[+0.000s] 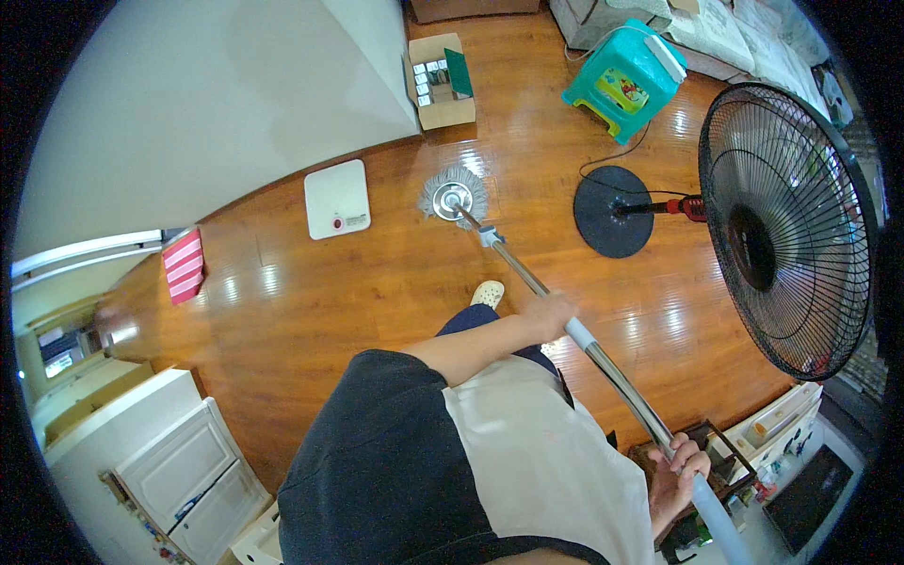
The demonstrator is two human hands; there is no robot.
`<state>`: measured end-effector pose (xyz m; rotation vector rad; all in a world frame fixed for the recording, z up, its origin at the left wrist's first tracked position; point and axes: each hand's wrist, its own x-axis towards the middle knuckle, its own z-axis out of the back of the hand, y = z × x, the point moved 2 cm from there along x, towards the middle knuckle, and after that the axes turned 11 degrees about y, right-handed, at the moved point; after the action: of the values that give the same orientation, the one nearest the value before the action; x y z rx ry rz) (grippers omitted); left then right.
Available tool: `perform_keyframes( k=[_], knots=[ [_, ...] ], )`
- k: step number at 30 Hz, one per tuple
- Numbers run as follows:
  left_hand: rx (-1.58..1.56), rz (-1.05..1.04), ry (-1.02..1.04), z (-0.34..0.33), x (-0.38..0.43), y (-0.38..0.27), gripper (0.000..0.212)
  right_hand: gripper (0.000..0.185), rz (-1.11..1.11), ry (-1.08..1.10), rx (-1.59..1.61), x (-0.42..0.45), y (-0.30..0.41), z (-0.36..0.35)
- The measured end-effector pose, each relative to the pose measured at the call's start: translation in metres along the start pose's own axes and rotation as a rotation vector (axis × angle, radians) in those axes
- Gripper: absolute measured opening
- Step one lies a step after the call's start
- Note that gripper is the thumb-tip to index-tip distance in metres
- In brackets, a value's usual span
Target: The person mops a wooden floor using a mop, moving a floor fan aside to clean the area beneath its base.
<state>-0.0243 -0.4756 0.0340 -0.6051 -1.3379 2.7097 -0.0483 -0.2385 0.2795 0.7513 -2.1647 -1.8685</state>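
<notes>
A spin mop with a grey string head (pixel 453 196) rests on the wood floor, its metal pole slanting down to the right. My left hand (pixel 549 318) is closed around the middle of the pole (pixel 621 385), just above a pale blue sleeve. Near the upper end, my right hand (pixel 678 470) grips the pole beside its light blue handle (pixel 717 519). The left hand looks slightly blurred. A cream perforated clog (pixel 487 293) shows below the mop head.
A white bathroom scale (pixel 337 199) lies left of the mop. An open cardboard box (pixel 448 116) stands by the wall. Right of the mop are a pedestal fan's round base (pixel 613 212), its cable and a turquoise stool (pixel 653 60). A striped red mat (pixel 184 267) lies far left.
</notes>
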Motion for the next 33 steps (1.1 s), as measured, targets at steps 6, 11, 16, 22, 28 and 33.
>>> perform_keyframes(
  k=[6, 11, 16, 22, 28, 33],
  knots=[
    [0.071, 0.316, 0.068, 0.014, -0.009, 0.096, 0.008, 0.024, -0.116, -0.072, 0.184, 0.02, -0.08, -0.034],
    [0.148, 0.219, 0.026, 0.02, -0.027, 0.13, 0.014, 0.011, -0.157, 0.211, 0.15, 0.033, -0.098, -0.051],
    [-0.015, 0.004, 0.208, 0.005, -0.003, 0.026, 0.008, 0.013, -0.085, 0.06, -0.002, 0.006, -0.031, 0.0],
    [-0.345, -0.454, -0.018, -0.062, 0.035, -0.077, 0.012, 0.026, 0.054, -0.131, -0.246, -0.062, 0.079, 0.023],
    [-0.145, -0.311, 0.211, -0.047, 0.055, -0.059, 0.006, 0.025, 0.208, -0.311, 0.007, -0.092, 0.016, 0.009],
    [0.136, -0.236, 0.295, -0.054, 0.056, 0.03, 0.004, 0.025, 0.161, -0.481, 0.198, -0.085, -0.07, -0.035]
  ],
)
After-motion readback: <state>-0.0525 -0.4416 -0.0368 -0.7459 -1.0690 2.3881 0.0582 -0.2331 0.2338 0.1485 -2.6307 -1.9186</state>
